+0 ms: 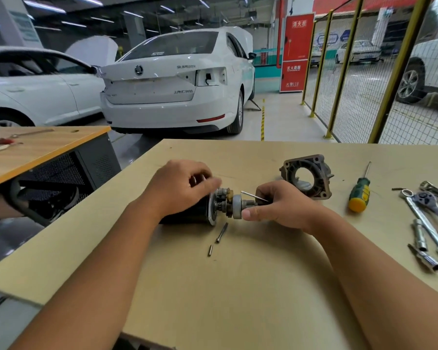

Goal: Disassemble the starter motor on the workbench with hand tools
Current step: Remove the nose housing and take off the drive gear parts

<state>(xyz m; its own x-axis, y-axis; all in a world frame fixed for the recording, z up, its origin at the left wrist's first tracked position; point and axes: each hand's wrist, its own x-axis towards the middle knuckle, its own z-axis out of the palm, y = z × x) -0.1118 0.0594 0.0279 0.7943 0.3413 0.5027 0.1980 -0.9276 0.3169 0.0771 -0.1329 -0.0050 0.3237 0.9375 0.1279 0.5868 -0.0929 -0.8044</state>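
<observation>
Starter motor [202,210] lies on its side on the workbench [238,286], between the two hands, black body under the left hand, geared shaft end pointing toward the right hand.

Left hand [180,188] sits on top of the motor body, fingers curled over the parts at the flange; fingertips blurred, so whether it actually pinches anything there or just holds the housing cannot be told.

Right hand [276,205] grips the shaft end, thumb pressed along the front just beside the grey round drive piece [237,206], fingers wrapped behind. A thin metal rod [253,196] sticks out of this hand, angled up and back toward the left hand.

Hands are close but not touching, with the exposed gears between them.

Just in front of the left hand, near the motor flange: a long bolt [221,232] and a short pin [210,250], both loose on the bench.

Behind the right hand: the removed end housing [306,175], open ring facing the camera.

Right of the right hand: green-and-yellow screwdriver [359,193], then further right a ratchet [433,205], wrenches [425,223] and sockets [424,253] in a cluster, well apart from the motor.
</observation>
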